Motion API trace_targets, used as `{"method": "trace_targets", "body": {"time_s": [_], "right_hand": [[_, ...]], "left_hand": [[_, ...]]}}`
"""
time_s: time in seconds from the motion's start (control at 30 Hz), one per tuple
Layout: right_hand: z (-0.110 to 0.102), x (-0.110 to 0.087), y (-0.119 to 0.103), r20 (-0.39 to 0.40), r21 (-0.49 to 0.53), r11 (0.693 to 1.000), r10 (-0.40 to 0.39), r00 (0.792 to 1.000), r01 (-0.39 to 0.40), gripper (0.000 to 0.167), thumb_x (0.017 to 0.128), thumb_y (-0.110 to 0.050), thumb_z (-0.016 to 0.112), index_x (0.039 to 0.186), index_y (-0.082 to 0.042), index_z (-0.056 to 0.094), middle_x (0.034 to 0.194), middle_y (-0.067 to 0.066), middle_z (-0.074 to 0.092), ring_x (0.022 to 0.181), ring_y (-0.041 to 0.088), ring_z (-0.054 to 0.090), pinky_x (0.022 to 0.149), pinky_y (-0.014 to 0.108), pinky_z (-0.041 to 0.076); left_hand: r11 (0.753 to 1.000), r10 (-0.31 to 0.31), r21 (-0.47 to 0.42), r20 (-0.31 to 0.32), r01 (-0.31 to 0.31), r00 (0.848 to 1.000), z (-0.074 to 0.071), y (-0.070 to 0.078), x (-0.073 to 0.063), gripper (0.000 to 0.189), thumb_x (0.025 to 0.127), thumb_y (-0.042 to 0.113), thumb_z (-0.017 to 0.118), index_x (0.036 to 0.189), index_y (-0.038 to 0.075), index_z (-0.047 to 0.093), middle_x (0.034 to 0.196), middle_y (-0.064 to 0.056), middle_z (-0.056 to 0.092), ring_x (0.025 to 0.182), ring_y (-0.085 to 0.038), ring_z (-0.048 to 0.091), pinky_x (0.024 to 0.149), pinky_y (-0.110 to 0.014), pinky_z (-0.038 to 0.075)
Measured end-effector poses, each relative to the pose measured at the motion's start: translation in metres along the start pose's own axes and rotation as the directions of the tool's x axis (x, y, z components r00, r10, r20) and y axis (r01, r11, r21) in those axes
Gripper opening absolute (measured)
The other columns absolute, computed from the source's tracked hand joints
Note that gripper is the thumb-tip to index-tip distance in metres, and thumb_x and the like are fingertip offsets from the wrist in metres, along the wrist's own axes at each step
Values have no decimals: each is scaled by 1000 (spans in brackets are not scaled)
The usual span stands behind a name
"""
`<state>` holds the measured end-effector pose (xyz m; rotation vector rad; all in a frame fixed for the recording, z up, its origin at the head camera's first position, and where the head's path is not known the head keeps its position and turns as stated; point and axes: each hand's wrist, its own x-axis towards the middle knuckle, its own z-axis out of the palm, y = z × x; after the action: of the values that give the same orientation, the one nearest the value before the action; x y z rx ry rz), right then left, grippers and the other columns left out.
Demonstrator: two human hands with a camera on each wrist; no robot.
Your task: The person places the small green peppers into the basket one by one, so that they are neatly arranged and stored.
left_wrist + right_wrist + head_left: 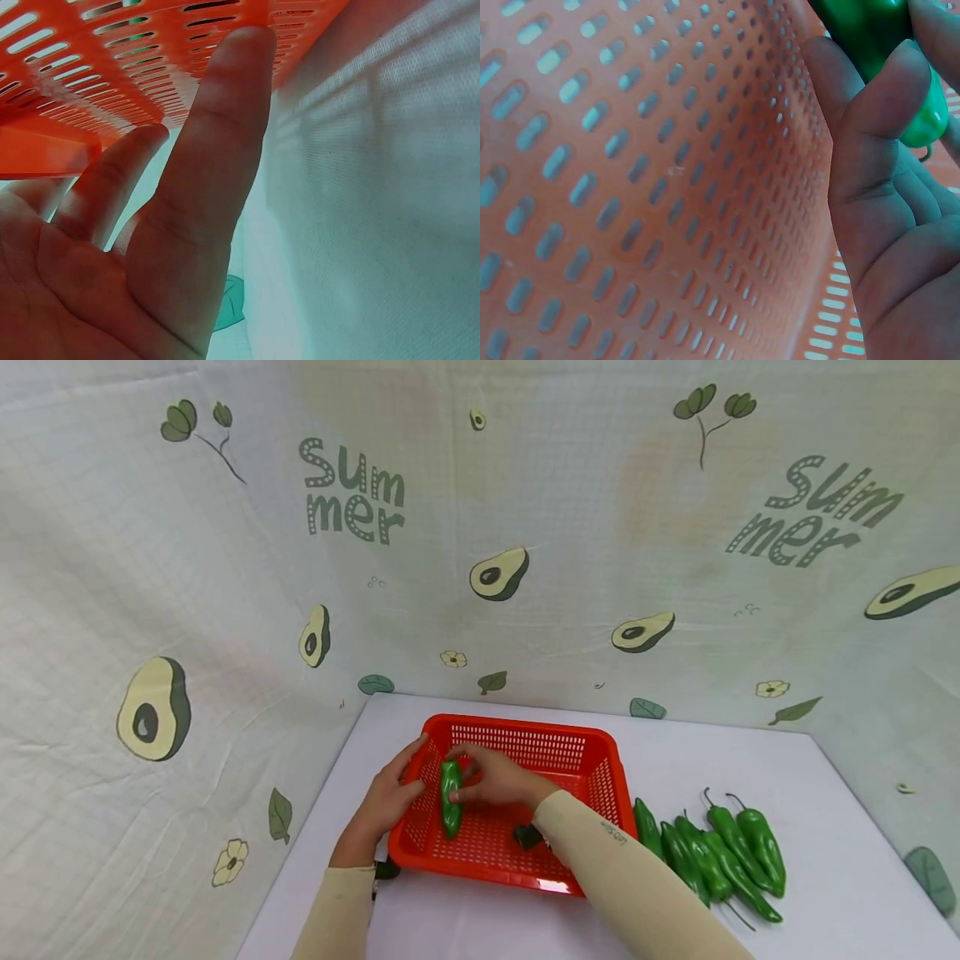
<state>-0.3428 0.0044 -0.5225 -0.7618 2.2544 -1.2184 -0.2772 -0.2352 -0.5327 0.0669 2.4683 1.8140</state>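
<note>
Inside the red plastic basket [517, 878], near its left wall, my right hand [493, 777] pinches a long green chili pepper [451, 822] between thumb and fingers. The right wrist view shows the glossy pepper [870, 30] between the fingertips, with its stem end pointing down at the right. My left hand [384, 802] lies along the outside of the basket's left side, fingers stretched toward the rim. From the left wrist camera, these extended fingers [214, 157] touch the slotted basket wall [142, 56] from outside.
Several green chili peppers [705, 860] lie in a group on the white table [465, 918], right of the basket. A pale cloth [420, 635] with avocado prints stands around the table's back and sides. A black wrist device [527, 836] sits by my right sleeve.
</note>
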Motion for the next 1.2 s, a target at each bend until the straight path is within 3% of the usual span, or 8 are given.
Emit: {"method": "trace_targets", "body": {"time_s": [0.2,0.37,0.57,0.87,1.2], "right_hand": [[5,1,1,16,39,999,12,1000,-13,65,86,-27,89,143,-22,58,103,2,72,81,20,72,68,36,62],[8,1,4,29,21,1000,20,999,-21,64,85,-29,89,140,-22,58,96,3,73,72,22,72,65,37,62],[9,3,8,25,22,999,30,999,-31,60,85,-31,89,137,-25,59,95,3,74,72,23,73,66,38,63],[9,0,5,22,38,999,29,999,-29,59,88,-22,87,140,-20,58,94,5,75,74,23,74,67,38,63],[9,-1,5,-4,-85,996,7,1000,-7,58,89,-25,86,141,-24,61,95,-4,73,84,12,71,75,30,60]], "left_hand": [[1000,-4,-16,-2,4,1000,-1,-1,-1,79,92,8,57,161,43,42,148,-10,57,99,-34,70,72,-44,64],[999,-11,-42,-3,11,1000,-1,-1,-1,80,91,7,57,161,43,42,147,-12,58,95,-34,71,70,-45,64],[998,-15,-61,0,15,1000,-1,-1,-1,80,90,7,59,160,43,43,146,-12,59,95,-34,71,70,-46,64],[1000,-9,-29,-8,9,1000,1,-2,1,80,91,8,58,161,44,43,149,-9,56,100,-32,67,71,-43,64],[1000,-9,-30,-10,8,1000,2,-3,1,81,91,7,60,161,43,43,150,-10,55,100,-32,69,70,-43,64]]}}
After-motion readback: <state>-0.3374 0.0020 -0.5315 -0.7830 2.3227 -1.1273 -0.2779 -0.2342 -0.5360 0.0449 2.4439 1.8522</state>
